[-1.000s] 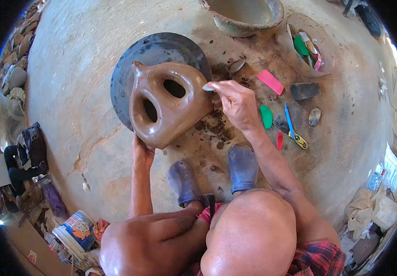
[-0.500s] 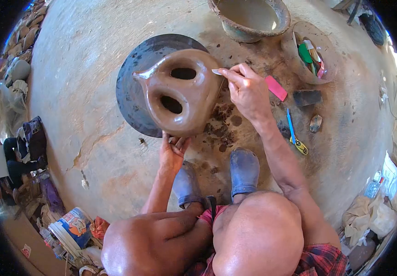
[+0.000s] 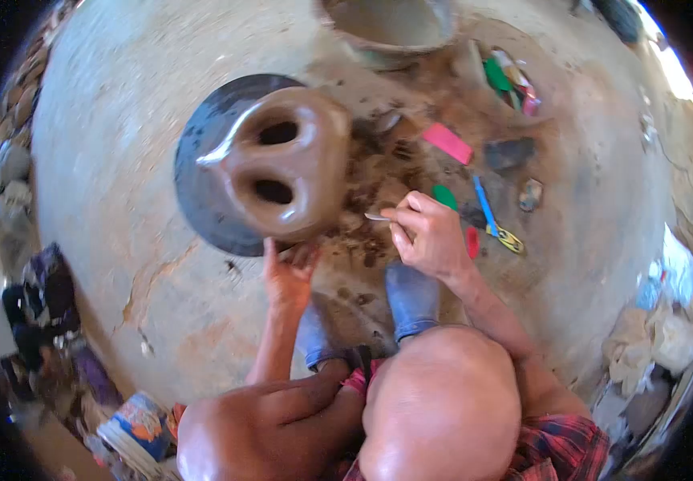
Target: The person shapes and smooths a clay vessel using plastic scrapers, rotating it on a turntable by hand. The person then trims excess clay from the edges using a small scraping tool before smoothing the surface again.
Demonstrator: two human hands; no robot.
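A wet brown clay piece (image 3: 302, 172) with two oval openings and a pointed spout-like tip on its left side rests on a dark round board (image 3: 202, 192). Below its near edge is my left hand (image 3: 286, 280), palm up, with thumb and fingers apart against the rim of the board and clay. My right hand (image 3: 431, 240) is closed in a pinch around a small thin pale scraper (image 3: 375, 217), whose tip points left, clear of the clay. How far the scraper reaches into my fingers is hidden.
A basin of murky water (image 3: 391, 28) stands at the back. Right of it, a broken bowl (image 3: 475, 76) holds coloured tools. A pink rectangular piece (image 3: 447, 143), dark block (image 3: 509, 152), stone (image 3: 531, 194) and blue-and-yellow tool (image 3: 487, 207) lie on the floor.
My right hand has drawn back from the clay's upper right edge, down toward my knee, with the scraper. My left hand stays at the near rim. The whole view has shifted.
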